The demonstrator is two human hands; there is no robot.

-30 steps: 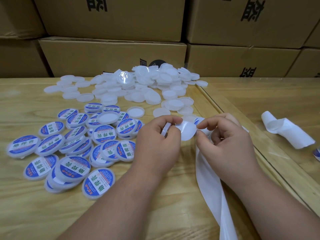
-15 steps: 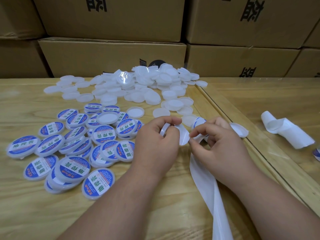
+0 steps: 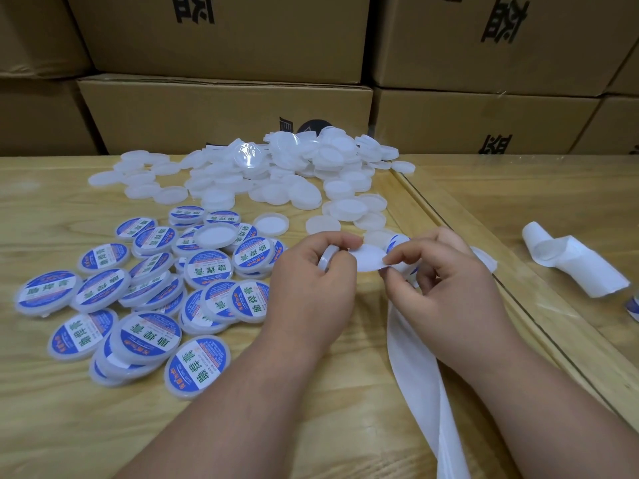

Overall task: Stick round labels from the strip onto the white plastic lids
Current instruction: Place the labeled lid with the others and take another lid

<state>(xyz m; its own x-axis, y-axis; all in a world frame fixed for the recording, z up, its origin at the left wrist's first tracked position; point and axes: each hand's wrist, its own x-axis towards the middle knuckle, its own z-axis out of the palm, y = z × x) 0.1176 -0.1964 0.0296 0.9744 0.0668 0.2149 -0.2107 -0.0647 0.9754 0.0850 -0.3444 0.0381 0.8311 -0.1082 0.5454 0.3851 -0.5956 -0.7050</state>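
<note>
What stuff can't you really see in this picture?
Head view only:
- White plastic lid in the left hand: mostly hidden by its fingers.
- White round label pinched by the right hand: its facing side shows no print.
- White backing strip: cut off by the bottom edge.
- Small print on blue-labelled lids: too small.

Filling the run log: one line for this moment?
left hand: grips lid | right hand: pinches round label | strip: trailing | label not yet stuck

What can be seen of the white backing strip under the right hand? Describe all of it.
The backing strip is a long, glossy white ribbon, paper-like and slightly twisted. It runs from beneath the right hand down over the wooden table and out of the picture's lower edge. Its upper end is hidden behind that hand, which holds it. No labels show on the visible length.
</note>
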